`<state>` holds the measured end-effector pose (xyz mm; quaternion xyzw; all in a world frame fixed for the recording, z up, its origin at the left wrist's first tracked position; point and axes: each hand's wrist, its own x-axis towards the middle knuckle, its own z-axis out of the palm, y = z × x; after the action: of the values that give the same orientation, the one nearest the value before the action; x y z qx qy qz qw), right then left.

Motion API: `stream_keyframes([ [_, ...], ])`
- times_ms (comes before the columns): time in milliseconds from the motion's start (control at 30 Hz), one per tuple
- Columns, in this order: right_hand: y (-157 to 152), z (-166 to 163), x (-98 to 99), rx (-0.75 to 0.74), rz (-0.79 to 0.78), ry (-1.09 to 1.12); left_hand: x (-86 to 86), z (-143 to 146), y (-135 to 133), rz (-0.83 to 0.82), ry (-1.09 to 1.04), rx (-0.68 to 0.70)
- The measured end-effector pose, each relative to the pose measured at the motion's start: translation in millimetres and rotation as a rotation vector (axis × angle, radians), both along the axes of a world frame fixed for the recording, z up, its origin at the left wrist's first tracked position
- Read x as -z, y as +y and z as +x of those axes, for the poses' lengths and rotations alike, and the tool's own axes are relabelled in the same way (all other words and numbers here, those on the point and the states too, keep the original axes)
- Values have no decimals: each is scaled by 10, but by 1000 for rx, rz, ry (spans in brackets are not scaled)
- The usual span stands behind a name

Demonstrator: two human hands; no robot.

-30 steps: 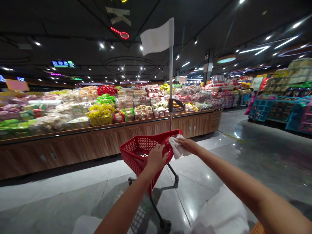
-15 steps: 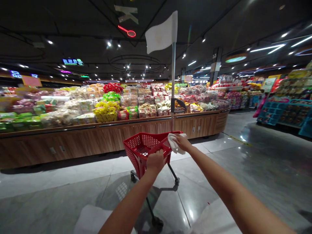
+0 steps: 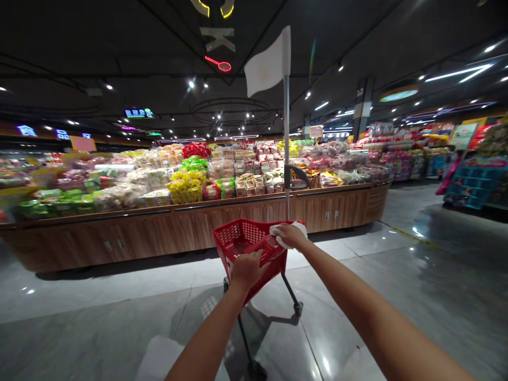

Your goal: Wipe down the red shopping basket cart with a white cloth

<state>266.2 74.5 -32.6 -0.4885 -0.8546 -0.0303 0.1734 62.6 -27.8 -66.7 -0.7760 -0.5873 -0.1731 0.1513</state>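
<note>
A small red plastic shopping cart [image 3: 238,241] stands on the tiled floor in front of me, its basket showing nothing inside. A metal pole [image 3: 286,153] with a white flag [image 3: 269,64] rises from its right rear corner. My left hand [image 3: 246,267] is closed on the near rim of the basket. My right hand [image 3: 289,235] presses a white cloth [image 3: 298,228] against the basket's right rear rim, fingers curled over it.
A long wooden display counter [image 3: 190,225] piled with packaged snacks runs across behind the cart. More shelves and blue crates [image 3: 472,182] stand at the right. Glossy grey floor [image 3: 416,275] stretches right and toward me.
The cart has rolled a little to the right and away, both hands staying on its rim. My right hand with the cloth has slid along the rim.
</note>
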Motion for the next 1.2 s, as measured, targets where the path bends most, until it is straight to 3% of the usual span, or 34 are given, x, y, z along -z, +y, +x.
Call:
stream_keyframes([
  [100, 47, 22, -24, 110, -39, 50, -5, -94, -19, 5, -7, 7],
  [167, -26, -40, -12, 99, -7, 61, -27, -135, -27, 0, -10, -4],
  [267, -239, -274, 52, -21, 86, 83, -77, -136, -13, -20, -22, -62],
  [433, -447, -671, 128, -251, 167, 118, -148, -35, 72, -89, -63, -271],
  [533, -305, -543, 106, -163, 109, 140, -151, -38, 91, -74, -57, -224],
  [667, -16, 4, 109, 135, 37, 179, -106, -137, 52, -69, -35, -221],
  [767, 78, 267, 147, 221, 51, 191, -69, -208, 38, -47, -42, -227],
  [867, 18, 151, 163, 198, 63, 196, -66, -234, 81, -25, -45, -217],
  [1067, -152, -427, 135, -227, 131, 182, -134, -264, 328, -24, -58, -159],
  [1133, -61, -393, 123, -172, 129, 185, -146, -299, 426, -23, -55, -143],
  [1200, 90, -250, 115, -2, 96, 198, -148, -328, 515, -24, -41, -141],
])
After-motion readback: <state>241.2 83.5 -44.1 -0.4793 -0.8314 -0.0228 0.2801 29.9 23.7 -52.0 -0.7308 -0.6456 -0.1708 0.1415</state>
